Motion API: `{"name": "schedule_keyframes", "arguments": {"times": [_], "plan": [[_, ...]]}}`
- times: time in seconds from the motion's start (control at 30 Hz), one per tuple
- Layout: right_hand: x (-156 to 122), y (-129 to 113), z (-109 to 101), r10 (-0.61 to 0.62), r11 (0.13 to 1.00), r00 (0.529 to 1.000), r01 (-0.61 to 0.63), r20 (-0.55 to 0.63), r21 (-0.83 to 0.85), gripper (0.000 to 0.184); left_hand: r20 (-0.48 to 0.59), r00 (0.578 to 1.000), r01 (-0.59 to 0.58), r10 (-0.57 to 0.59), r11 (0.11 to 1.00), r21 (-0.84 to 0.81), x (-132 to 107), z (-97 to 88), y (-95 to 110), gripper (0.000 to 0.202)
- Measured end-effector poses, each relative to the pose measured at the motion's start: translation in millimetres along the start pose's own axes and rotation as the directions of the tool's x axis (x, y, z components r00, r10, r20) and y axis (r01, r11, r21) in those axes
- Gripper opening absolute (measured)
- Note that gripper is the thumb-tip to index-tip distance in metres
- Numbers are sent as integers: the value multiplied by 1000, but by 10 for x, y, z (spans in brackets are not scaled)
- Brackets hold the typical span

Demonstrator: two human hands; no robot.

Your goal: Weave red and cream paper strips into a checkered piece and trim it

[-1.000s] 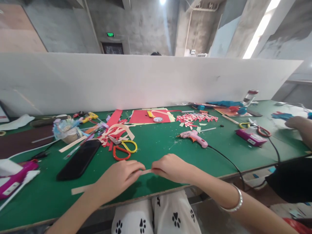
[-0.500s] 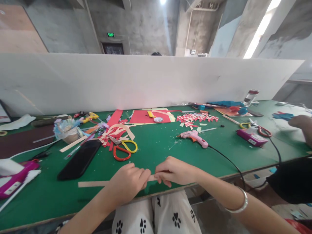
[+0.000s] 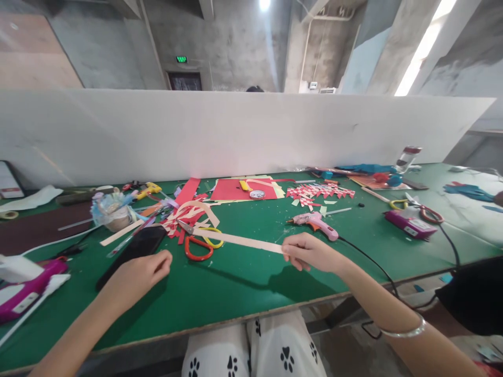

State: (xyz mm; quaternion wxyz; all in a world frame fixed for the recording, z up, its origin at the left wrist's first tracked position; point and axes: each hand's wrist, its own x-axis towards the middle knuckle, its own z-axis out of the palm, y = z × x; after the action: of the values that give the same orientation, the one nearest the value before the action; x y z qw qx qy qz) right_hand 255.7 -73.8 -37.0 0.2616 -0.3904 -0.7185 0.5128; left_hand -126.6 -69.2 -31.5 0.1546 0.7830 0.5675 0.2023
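Note:
My right hand (image 3: 312,253) pinches one end of a long beige paper strip (image 3: 239,240) and holds it above the green table (image 3: 243,283); the strip reaches left over the red and yellow scissors (image 3: 201,242). My left hand (image 3: 137,274) hovers over the table near the black phone (image 3: 133,250), fingers loosely curled with nothing in them. A pink glue gun (image 3: 314,223) lies just beyond my right hand.
Red and beige paper strips (image 3: 188,212) are piled behind the scissors, with a red sheet (image 3: 236,189) and woven red-white pieces (image 3: 318,191) farther back. A white partition (image 3: 236,131) lines the far edge. Another glue gun (image 3: 411,225) lies right; another person's dark sleeve (image 3: 475,298) is at the right edge.
My left hand let go of the strip and moved left toward the phone. My right hand lifted the strip up and away from the table's near edge.

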Motion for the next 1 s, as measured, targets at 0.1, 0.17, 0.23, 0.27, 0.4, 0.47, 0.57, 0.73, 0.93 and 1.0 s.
{"name": "schedule_keyframes", "arguments": {"times": [0.1, 0.17, 0.23, 0.27, 0.4, 0.47, 0.57, 0.73, 0.93, 1.0], "plan": [[76, 30, 183, -4, 987, 1000, 4, 0, 159, 36, 204, 979, 48, 12, 958, -284, 60, 147, 225, 35], [140, 53, 367, 6, 960, 999, -20, 51, 278, 38, 258, 956, 30, 138, 832, -553, 145, 270, 427, 53], [201, 71, 549, -24, 911, 993, -27, 117, 412, 39, 209, 965, 34, 156, 721, -692, 252, 366, 611, 61], [229, 74, 628, -46, 881, 990, -24, 135, 472, 39, 193, 969, 42, 152, 673, -738, 308, 400, 688, 61], [315, 40, 827, -87, 787, 990, 0, 112, 617, 37, 76, 995, 29, 64, 546, -838, 505, 457, 863, 52], [347, 21, 862, -51, 779, 994, -21, 97, 627, 35, 25, 999, 11, 20, 536, -844, 588, 464, 876, 47], [360, 41, 857, -7, 796, 997, -39, 73, 605, 32, -29, 997, 10, -65, 521, -854, 705, 448, 823, 44], [191, 96, 749, -1, 851, 985, -89, 171, 518, 29, -162, 954, -19, -252, 489, -872, 899, 326, 624, 33], [54, -173, 520, 36, 976, 949, -100, 312, 193, 24, -67, 975, 67, -214, 560, -826, 1092, 307, 619, 29], [219, -280, 426, -14, 984, 997, 0, 76, 180, 22, 20, 988, 112, -153, 621, -776, 1119, 396, 741, 29]]}}
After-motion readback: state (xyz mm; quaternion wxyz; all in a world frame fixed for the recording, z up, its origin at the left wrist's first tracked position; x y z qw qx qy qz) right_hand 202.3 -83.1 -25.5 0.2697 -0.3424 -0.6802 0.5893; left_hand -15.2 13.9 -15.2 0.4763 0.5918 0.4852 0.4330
